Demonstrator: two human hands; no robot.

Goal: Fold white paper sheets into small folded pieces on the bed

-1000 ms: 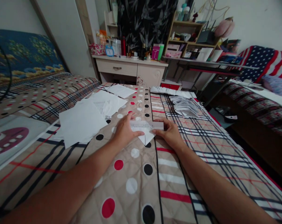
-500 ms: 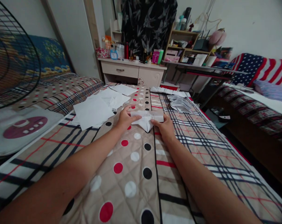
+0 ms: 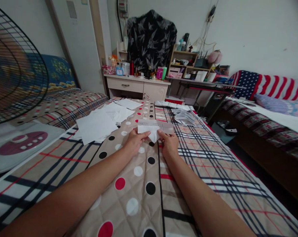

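Note:
Between my two hands is a folded sheet of paper, printed on its surface, with a wide upper band and a point facing me. My left hand pinches its left side, thumb lying on top near the middle. On the other side my right hand grips it, with the thumb pressed close to the point. The fingers beneath the paper are partly hidden. A spread of loose white sheets lies to the left of my left hand. Folded paper pieces lie in a pile beyond my right hand.
The quilted bedspread carries dots and checks. A long white folded strip rests near its far edge. At left stand a fan and a white and purple appliance. Behind are a dresser and a shelf.
My view has tilted up a little. Both hands have shifted on the paper, the thumbs now nearer its point, and more of the upper band shows.

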